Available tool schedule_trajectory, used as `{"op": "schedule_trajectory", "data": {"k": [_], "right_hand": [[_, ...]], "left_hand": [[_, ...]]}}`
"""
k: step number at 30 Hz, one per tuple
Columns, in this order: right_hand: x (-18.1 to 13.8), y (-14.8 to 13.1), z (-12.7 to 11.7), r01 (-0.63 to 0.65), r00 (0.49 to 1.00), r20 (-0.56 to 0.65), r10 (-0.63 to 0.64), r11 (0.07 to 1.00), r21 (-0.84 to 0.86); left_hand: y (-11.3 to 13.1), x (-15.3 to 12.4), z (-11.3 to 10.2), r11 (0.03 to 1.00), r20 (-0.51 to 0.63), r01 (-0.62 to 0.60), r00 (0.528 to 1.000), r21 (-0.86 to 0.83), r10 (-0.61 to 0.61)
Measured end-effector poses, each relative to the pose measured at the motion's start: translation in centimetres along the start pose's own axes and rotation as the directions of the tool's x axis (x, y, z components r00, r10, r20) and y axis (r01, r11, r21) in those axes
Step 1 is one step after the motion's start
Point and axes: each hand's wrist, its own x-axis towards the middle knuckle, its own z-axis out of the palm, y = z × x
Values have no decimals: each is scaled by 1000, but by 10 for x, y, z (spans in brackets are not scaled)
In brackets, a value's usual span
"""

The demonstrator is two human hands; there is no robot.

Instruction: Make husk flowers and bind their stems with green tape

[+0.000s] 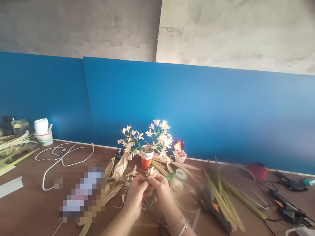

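A small cream flower (151,171), made of pointed petals that look like dried corn husk, is pinched in front of me. My left hand (136,193) closes on its underside from the left. From the other side, my right hand (161,187) grips it with thumb and fingers. Some green shows below and between my fingers, but its shape is mostly hidden. Just beyond my hands stands a red and white paper cup (146,160) holding green stems with several similar flowers (162,137). Loose husk pieces (131,173) lie left of my hands.
A black glue gun (213,206) and green husk leaves (222,203) lie to the right. A small white cup (181,158) holds a red item. A white cable (60,159) curls at left, near a blurred-out object (82,193). A blue partition (197,108) stands behind the table.
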Motion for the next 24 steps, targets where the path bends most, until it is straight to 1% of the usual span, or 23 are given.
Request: {"op": "schedule_trajectory", "data": {"k": [3,7,12,15,17,18,20,21,22,24], "right_hand": [[0,-5,1,26,999,-25,-27,999,-22],[-1,-8,2,16,1000,-1,-16,1000,-15],[-2,-12,2,17,1000,-4,-17,1000,-9],[-3,-14,4,29,1000,-1,-29,999,-22],[-4,-15,5,47,999,8,-46,998,-31],[-4,-15,5,57,998,11,-57,998,-37],[-5,-14,6,77,997,6,-77,996,-54],[-6,-13,7,89,996,-6,-90,994,-66],[-6,-12,7,104,994,-20,-106,991,-82],[-6,-9,7,140,988,-49,-146,983,-116]], "left_hand": [[0,0,1,999,17,-14,1000,-31,15],[-3,4,-3,997,29,-78,997,6,78],[-12,11,-12,976,148,-205,970,70,193],[-14,11,-15,951,181,-276,951,139,249],[-12,10,-16,902,156,-350,935,251,319],[-11,9,-17,858,139,-401,916,321,376],[-9,7,-17,741,116,-492,859,457,499],[-9,6,-17,690,113,-513,836,511,538],[-8,5,-18,652,114,-518,823,554,557],[-8,4,-18,616,117,-491,831,616,544]]}}
